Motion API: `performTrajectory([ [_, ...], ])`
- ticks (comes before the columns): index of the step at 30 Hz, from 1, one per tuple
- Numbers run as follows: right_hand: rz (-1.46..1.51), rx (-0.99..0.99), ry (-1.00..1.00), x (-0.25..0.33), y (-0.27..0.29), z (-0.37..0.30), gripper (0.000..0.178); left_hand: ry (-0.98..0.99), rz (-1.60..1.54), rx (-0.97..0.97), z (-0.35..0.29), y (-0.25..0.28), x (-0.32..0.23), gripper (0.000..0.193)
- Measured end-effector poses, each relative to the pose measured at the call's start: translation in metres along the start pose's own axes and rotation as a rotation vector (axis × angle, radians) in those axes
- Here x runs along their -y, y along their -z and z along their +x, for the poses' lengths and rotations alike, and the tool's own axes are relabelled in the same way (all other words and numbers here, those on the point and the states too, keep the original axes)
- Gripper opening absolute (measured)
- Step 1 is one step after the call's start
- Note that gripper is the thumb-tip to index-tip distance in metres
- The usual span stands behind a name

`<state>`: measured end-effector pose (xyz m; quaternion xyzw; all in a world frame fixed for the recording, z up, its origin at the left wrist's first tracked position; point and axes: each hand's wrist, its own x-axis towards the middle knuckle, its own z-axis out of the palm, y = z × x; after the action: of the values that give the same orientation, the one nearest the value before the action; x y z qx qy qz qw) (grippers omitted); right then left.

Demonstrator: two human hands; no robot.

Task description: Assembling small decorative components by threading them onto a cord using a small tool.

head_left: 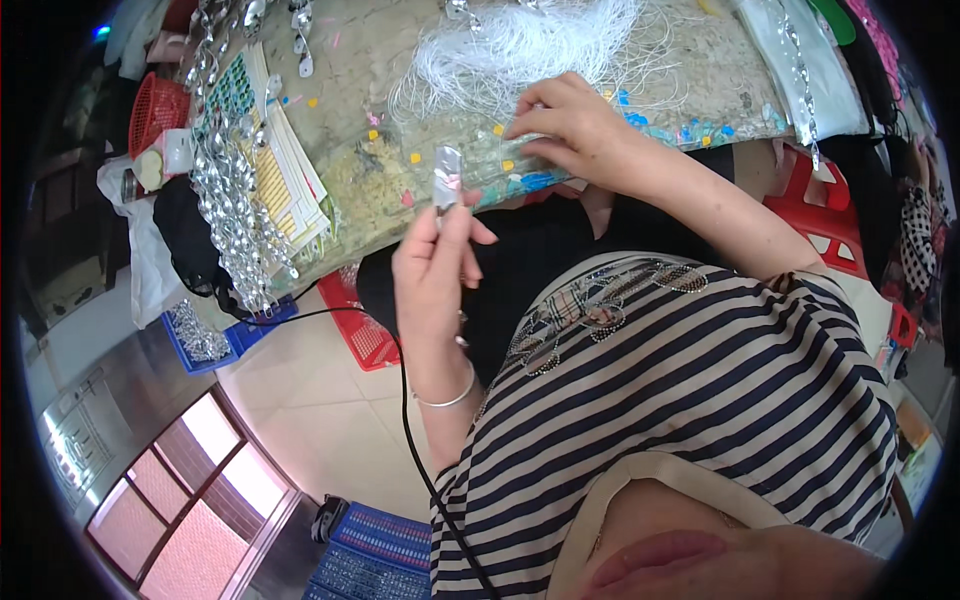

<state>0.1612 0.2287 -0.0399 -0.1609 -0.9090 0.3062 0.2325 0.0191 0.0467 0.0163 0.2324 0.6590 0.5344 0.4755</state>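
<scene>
My left hand (432,262) is closed around the lower end of a shiny silver strip-like piece (448,170), which stands up from the fingers just off the table's near edge. Its exact kind cannot be made out. My right hand (580,128) hovers at the table edge with its fingers bent and apart, and nothing shows between them. Just beyond it lies a loose heap of thin white strings (520,55), with strands spreading toward my fingers.
The worn table (375,190) carries yellow, pink and blue scraps. Twisted silver strands (235,200) hang over its left side beside stacked printed sheets (290,165). Further left is a red basket (155,112). A black cable (405,400) runs past my left arm. Red stools (815,205) stand right.
</scene>
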Motion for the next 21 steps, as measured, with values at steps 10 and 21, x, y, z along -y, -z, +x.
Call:
performTrajectory([
  [10,-0.113,0.022,0.073,-0.008,-0.023,0.024,0.015,0.152,-0.145,0.03,-0.017,0.011,0.037,0.033],
  [21,0.813,-0.196,-0.225,0.014,0.098,0.03,0.015,0.141,-0.284,0.072,-0.008,0.004,0.04,0.038],
])
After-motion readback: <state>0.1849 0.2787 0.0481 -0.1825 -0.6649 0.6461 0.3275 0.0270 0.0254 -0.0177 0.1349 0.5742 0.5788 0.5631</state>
